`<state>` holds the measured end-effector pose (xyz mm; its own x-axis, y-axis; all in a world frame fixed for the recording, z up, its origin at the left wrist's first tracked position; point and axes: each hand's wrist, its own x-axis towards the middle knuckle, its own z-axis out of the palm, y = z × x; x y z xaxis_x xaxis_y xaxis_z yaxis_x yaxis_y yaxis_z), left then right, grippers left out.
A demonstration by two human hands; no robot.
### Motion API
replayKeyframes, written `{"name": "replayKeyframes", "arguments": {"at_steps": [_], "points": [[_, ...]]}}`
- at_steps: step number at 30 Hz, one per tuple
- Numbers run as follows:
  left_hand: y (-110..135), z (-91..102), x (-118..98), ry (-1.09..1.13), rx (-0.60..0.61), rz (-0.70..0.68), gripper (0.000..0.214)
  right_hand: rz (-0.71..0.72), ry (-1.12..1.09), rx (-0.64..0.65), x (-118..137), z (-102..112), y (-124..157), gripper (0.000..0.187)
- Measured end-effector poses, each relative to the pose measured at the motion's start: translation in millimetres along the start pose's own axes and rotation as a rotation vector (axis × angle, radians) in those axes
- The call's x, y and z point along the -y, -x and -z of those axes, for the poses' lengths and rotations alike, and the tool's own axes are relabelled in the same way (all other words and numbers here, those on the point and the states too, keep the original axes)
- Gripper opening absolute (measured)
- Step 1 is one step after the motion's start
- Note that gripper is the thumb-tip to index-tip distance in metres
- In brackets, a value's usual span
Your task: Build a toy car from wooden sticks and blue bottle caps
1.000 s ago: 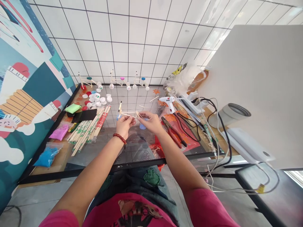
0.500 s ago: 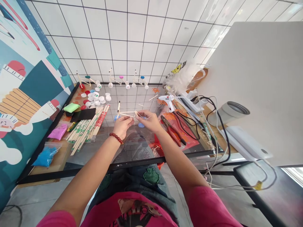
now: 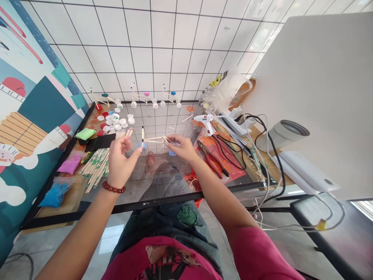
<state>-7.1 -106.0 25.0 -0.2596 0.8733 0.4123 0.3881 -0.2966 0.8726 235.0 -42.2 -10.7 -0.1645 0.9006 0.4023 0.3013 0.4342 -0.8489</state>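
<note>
A small bicycle-like frame of thin wooden sticks [image 3: 154, 139] stands over the glass tabletop, with a dark-banded upright stick at its left end. A blue bottle cap [image 3: 142, 146] is at the foot of that upright. My right hand [image 3: 182, 148] pinches the frame's right end between thumb and fingers; another blue cap [image 3: 172, 151] shows beneath this hand. My left hand [image 3: 121, 161], with a red bead bracelet at the wrist, is off the frame to its left. Its thumb is stretched away from the loosely bent fingers, and nothing is in it.
Three finished-looking stick bicycles [image 3: 144, 97] line the back edge. Bottle caps [image 3: 116, 122], bundled sticks [image 3: 94, 169] and clay packets [image 3: 56, 192] lie left. A glue gun [image 3: 205, 122], pliers [image 3: 212, 159] and cables [image 3: 233, 149] occupy the right side.
My left hand has let go of the stick frame and moved left, its thumb spreading from the fingers. My right hand stays at the frame's right end. The view has shifted slightly.
</note>
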Motion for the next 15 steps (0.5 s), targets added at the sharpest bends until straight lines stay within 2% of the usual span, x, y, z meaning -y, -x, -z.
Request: {"name": "replayKeyframes", "arguments": {"at_steps": [1, 3, 6, 8, 11, 15], "points": [[-9.2, 0.2, 3.2, -0.056, -0.002, -0.075, 0.061, 0.003, -0.001, 0.002, -0.1, -0.2, 0.0, 0.026], [-27.8, -6.6, 10.6, -0.130, 0.113, -0.141, 0.066, 0.014, 0.003, 0.003, -0.1, -0.5, 0.1, 0.026], [-47.9, -23.5, 21.8, -0.096, 0.291, -0.152, 0.037, 0.035, 0.013, 0.002, -1.0, -0.3, -0.5, 0.026], [-54.7, -32.4, 27.2, -0.055, 0.346, -0.107, 0.027, 0.042, 0.018, -0.002, -1.9, -0.3, -2.1, 0.026], [-60.4, -39.9, 30.5, -0.025, 0.351, -0.021, 0.030, 0.037, 0.027, -0.011, -2.6, -1.6, -7.0, 0.026], [-65.6, -43.1, 31.8, 0.013, 0.314, 0.028, 0.029, 0.056, 0.050, -0.009, -2.1, -6.0, -14.5, 0.026]]}}
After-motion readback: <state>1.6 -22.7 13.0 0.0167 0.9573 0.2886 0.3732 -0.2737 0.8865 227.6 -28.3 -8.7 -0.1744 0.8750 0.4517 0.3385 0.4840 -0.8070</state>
